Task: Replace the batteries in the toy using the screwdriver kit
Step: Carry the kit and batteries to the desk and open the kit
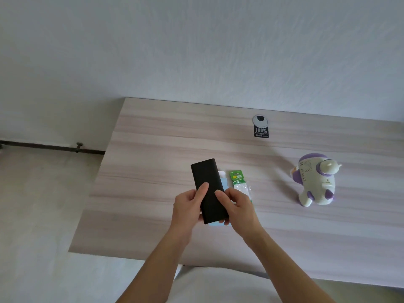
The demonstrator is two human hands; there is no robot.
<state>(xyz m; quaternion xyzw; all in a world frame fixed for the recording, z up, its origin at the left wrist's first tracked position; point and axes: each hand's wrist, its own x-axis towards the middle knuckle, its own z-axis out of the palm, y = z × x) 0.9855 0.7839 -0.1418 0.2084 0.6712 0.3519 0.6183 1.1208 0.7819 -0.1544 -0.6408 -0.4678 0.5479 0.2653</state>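
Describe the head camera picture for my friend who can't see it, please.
Two hands hold a flat black case over a wooden table, the left hand and the right hand each with a thumb on its top face. Beside it lies a green battery pack, and a white and purple toy sits farther right.

Matt black case (207, 189), wood-grain table (153, 149)

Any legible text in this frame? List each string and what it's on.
"100%": on the black label by the cable grommet; smaller lines under it unreadable.
"GP": on the green header of the battery pack; characters beside it blurred.
On the toy: markings too small to read.
On the black kit case: no text showing.
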